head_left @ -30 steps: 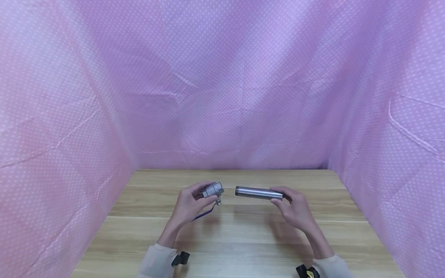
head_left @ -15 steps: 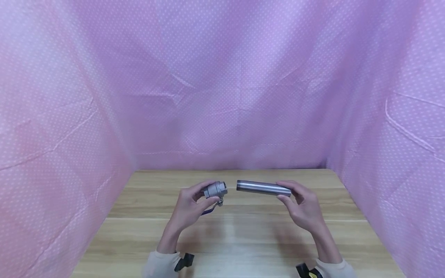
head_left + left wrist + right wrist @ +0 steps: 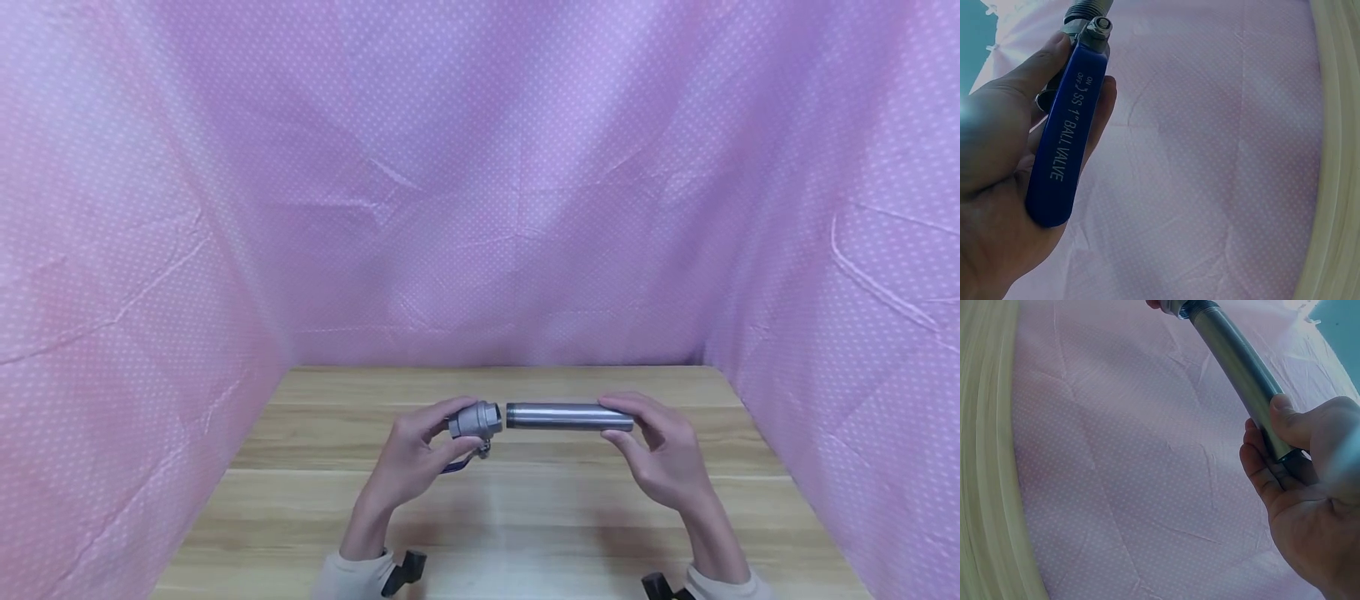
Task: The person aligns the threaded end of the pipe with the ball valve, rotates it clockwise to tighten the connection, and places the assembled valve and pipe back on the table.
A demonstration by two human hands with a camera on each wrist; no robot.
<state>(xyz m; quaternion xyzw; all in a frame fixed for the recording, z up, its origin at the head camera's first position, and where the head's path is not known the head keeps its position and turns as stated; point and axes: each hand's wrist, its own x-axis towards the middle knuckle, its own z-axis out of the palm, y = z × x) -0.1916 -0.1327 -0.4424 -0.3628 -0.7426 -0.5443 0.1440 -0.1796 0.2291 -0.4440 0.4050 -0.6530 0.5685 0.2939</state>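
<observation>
Head view: above one wooden table (image 3: pixel 315 500), left hand (image 3: pixel 412 457) grips one ball valve (image 3: pixel 476 419); at its 3 o'clock, right hand (image 3: pixel 663 454) holds one steel pipe (image 3: pixel 568 416), ends almost meeting. Left wrist view: fingers curled round one blue lever (image 3: pixel 1066 131). Right wrist view: thumb (image 3: pixel 1294 422) and fingers clasp pipe (image 3: pixel 1238 369), threaded end at 11 o'clock.

Table (image 3: pixel 525 517): light wood-grain top in lengthwise planks, seams running left to right, extending beneath and beyond both hands (image 3: pixel 420 458). Pink dotted cloth (image 3: pixel 480 208) meets its far, left and right edges. The hands' soft shadows fall on the boards below them.
</observation>
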